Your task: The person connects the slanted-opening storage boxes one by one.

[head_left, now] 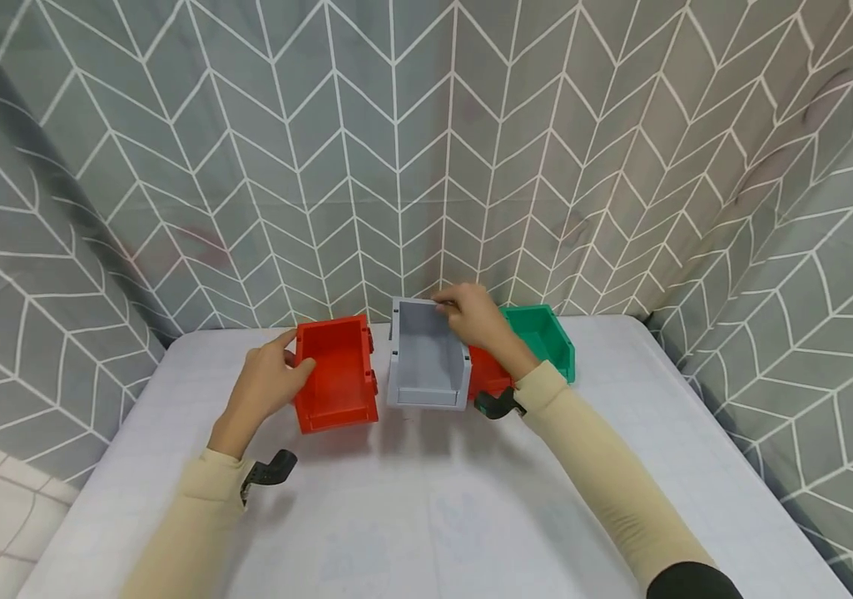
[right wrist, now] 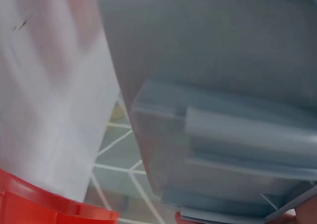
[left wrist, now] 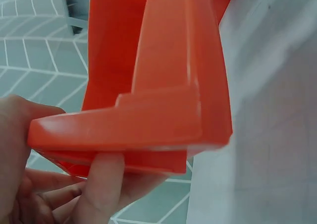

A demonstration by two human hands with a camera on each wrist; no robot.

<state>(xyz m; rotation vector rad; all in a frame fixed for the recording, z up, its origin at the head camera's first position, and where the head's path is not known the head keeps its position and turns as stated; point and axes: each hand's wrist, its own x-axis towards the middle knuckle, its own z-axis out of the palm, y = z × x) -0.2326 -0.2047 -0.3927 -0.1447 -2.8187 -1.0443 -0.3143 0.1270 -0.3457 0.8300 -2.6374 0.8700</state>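
My left hand (head_left: 270, 378) grips a red plastic storage bin (head_left: 334, 374) by its left side wall, thumb over the rim. In the left wrist view the fingers curl under the edge of that red bin (left wrist: 168, 115). My right hand (head_left: 474, 314) pinches the right side rim of a grey storage bin (head_left: 429, 353), close to its back corner. Both bins are tilted with their openings toward me, and a narrow gap separates them. Side ribs of the grey bin (right wrist: 237, 140) fill much of the right wrist view, where little of the hand shows.
Partly hidden under my right forearm is a second red bin (head_left: 488, 373). A green bin (head_left: 542, 337) stands to its right, near the back edge of the white-covered table (head_left: 396, 516). Patterned grey curtains (head_left: 366, 166) hang behind and on both sides.
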